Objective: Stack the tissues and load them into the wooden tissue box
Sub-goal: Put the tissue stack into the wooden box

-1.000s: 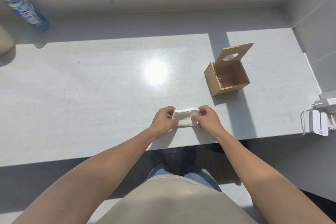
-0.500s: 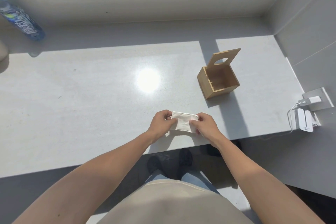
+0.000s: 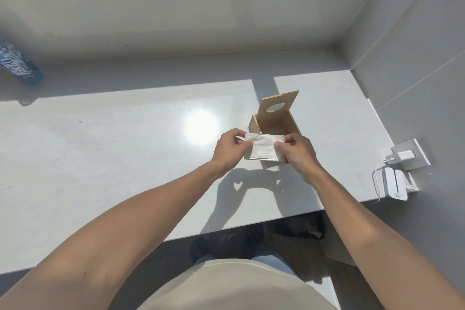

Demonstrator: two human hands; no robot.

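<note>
A small stack of folded white tissues [image 3: 263, 146] is held in the air between both hands, just in front of the wooden tissue box [image 3: 281, 122]. My left hand [image 3: 229, 148] pinches the stack's left end and my right hand [image 3: 298, 150] pinches its right end. The box stands open on the white counter [image 3: 125, 158], its lid with an oval hole tilted up at the back. The tissues cover the box's front wall, and its inside is partly hidden.
A blue-labelled plastic bottle [image 3: 18, 65] lies at the far left by the back wall. A white charger and a small white device [image 3: 395, 182] with a cable sit at a wall socket on the right. The counter's front edge runs just below my hands.
Both hands have lifted the tissue stack off the counter near its front edge and carried it forward and right, up to the front of the wooden box.
</note>
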